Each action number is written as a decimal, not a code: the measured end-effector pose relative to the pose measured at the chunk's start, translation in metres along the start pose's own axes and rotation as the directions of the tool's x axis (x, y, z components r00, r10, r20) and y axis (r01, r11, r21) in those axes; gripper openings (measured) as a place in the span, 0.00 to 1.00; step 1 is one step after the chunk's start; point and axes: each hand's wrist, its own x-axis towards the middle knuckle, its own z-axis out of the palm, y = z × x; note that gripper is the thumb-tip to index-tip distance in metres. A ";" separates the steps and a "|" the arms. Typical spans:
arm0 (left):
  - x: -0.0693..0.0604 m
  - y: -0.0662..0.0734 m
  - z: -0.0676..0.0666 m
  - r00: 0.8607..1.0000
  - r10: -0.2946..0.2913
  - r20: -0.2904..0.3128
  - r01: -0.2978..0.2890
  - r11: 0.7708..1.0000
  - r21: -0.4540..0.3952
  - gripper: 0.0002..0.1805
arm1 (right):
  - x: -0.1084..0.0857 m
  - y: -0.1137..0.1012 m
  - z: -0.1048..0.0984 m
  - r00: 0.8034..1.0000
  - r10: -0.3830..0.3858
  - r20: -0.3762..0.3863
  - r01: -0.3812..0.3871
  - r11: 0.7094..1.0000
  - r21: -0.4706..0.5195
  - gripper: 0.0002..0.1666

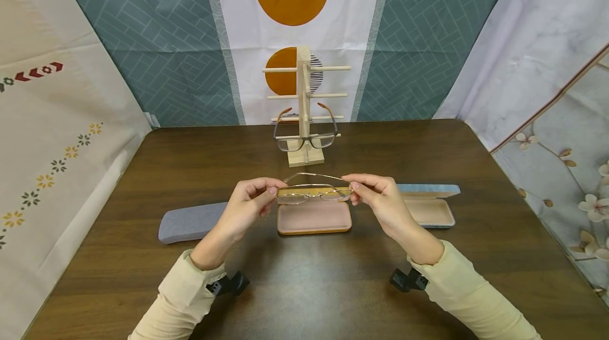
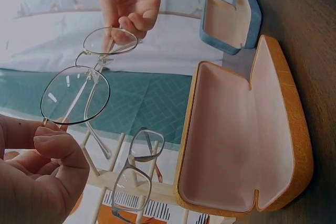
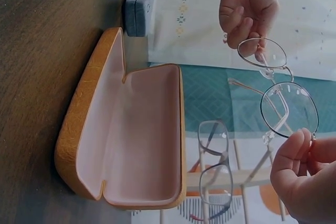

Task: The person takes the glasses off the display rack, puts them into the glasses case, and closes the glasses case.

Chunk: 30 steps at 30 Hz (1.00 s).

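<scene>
A person's two bare hands hold a pair of eyeglasses with round lenses and thin gold-toned metal rims off the surface of a dark brown wooden table. The left hand pinches one outer end of the frame between thumb and fingers; the right hand pinches the opposite end the same way, the temples extending away from the wearer of the head camera. Directly below the grip stands an open mustard-yellow hard case with a pale pink lining. Beside the left hand, and partly hidden by it, lies a closed grey-blue fabric-look case; beside the right hand, partly behind it, an open light-blue case with a cream lining. Beyond the grip, a pale wooden display stand with horizontal pegs bears dark-framed eyeglasses with orange-brown temple tips. Nearer the camera than the grip, cream sleeves cover both forearms, a small black device at each wrist.
</scene>
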 end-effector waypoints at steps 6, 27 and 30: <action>0.000 -0.001 0.000 1.000 -0.005 0.011 0.005 1.000 0.000 0.10 | 0.000 -0.001 0.000 1.000 0.005 0.001 -0.005 1.000 -0.009 0.11; 0.001 -0.001 0.001 0.999 -0.023 0.027 0.023 1.000 -0.013 0.10 | 0.000 -0.002 -0.001 1.000 0.024 0.014 -0.024 0.998 -0.060 0.13; 0.001 -0.001 0.001 0.999 -0.028 0.027 0.028 0.999 -0.014 0.10 | 0.000 -0.002 -0.002 0.999 0.036 0.015 -0.035 0.997 -0.072 0.14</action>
